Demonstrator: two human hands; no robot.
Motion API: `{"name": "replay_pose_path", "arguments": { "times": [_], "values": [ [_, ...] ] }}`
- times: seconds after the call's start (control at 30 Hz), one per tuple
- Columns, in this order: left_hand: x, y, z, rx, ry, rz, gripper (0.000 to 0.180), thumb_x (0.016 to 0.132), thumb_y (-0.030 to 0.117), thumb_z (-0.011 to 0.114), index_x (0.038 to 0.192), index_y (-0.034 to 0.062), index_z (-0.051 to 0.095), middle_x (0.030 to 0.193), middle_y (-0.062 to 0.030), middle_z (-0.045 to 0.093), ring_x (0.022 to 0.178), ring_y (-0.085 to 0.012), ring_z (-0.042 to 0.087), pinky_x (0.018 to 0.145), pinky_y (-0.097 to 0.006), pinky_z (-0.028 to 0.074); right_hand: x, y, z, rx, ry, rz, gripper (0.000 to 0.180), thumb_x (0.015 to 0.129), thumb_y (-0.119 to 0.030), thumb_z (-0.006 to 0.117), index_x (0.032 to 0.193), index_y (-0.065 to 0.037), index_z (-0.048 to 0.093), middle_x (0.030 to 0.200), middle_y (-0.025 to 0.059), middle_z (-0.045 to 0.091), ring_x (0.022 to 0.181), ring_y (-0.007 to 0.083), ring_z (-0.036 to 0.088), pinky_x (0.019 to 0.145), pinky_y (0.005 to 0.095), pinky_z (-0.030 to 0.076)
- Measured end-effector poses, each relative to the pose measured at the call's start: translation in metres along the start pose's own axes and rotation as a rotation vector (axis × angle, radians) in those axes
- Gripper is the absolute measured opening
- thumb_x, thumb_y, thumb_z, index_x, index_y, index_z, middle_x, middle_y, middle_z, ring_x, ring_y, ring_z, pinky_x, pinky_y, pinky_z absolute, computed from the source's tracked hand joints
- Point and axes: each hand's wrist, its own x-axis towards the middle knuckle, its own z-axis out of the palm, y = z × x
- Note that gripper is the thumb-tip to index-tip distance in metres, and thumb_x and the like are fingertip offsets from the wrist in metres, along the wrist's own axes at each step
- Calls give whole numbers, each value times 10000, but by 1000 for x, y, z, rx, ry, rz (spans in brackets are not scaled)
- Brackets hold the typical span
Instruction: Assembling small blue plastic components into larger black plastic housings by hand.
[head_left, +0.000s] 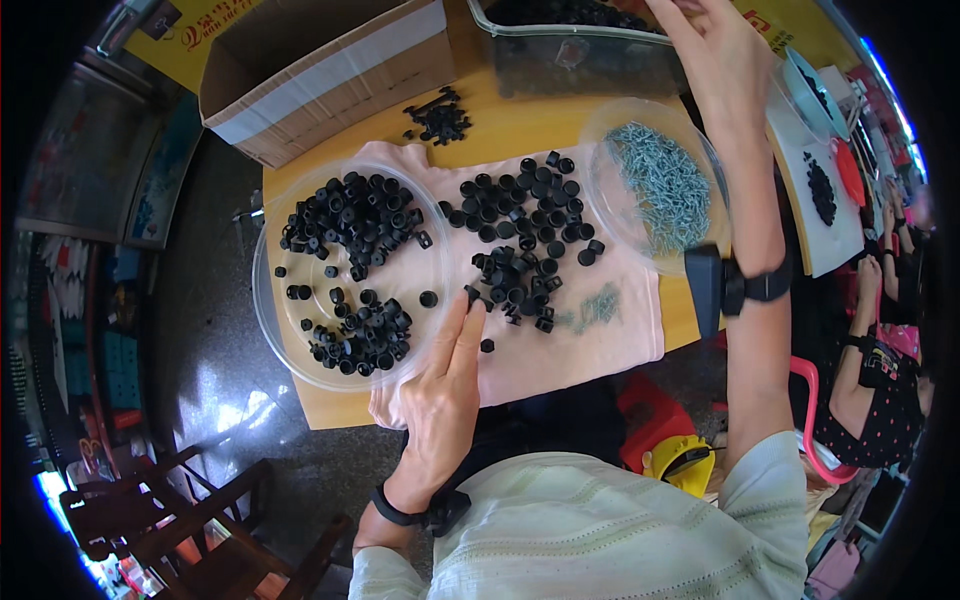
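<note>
My left hand [440, 405] is at the right rim of a round clear tray [262, 300], its fingers pressed together at a small black plastic part [472, 293]. The thumb is hidden beneath. Several black round caps [540, 190] lie loose on a pale pink cloth [610, 345] just beyond those fingertips. More small black plastic parts [350, 220] are heaped in two groups inside the tray. My right hand [715, 65] reaches to the far right, above the edge of a clear bin [590, 65] that holds black parts. Its fingertips are cut off by the picture's upper edge.
A round clear dish of silvery screws [660, 190] stands at the right, below my right forearm. An open cardboard box [330, 80] is at the far left, with a small pile of black pieces [440, 118] beside it. Other people sit at a table [820, 205] on the right.
</note>
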Motion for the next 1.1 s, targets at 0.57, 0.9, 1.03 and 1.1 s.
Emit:
{"name": "replay_pose_path", "arguments": {
  "times": [0.57, 0.9, 1.03, 1.1],
  "values": [
    [16, 8, 1, 20, -46, 45, 184, 842, 77, 617, 1021, 36, 603, 1226, -131, 591, 647, -301, 667, 531, -349, 543, -187, -85, -59, 411, -610, 322, 165, 783, -50, 702, 935, -38, 638, 803, 68, 606, 588, 200, 578, 538, 294, 456],
    [-20, -2, 20, -112, 49, 4, 141, 815, 74, 677, 953, 59, 651, 934, -75, 627, 663, -225, 639, 568, -310, 506, -245, -102, -84, 494, -623, 465, 121, 811, 37, 659, 924, -6, 652, 805, 57, 613, 607, 83, 545, 551, 222, 441],
    [-27, 12, 13, -499, -23, -133, 196, 789, -10, 708, 978, 22, 666, 951, -67, 638, 704, -106, 628, 593, -219, 486, -252, -100, -84, 694, -636, 632, 123, 852, -50, 657, 971, -19, 645, 859, 60, 635, 669, 112, 589, 556, 255, 473],
    [-33, 17, 15, -979, -42, -226, 214, 809, -31, 685, 1018, 18, 673, 974, -80, 636, 773, -109, 624, 662, -222, 506, -252, -99, -86, 826, -643, 766, 144, 877, -76, 648, 1004, -8, 646, 894, 50, 649, 707, 86, 590, 558, 243, 476]
  ]
}}
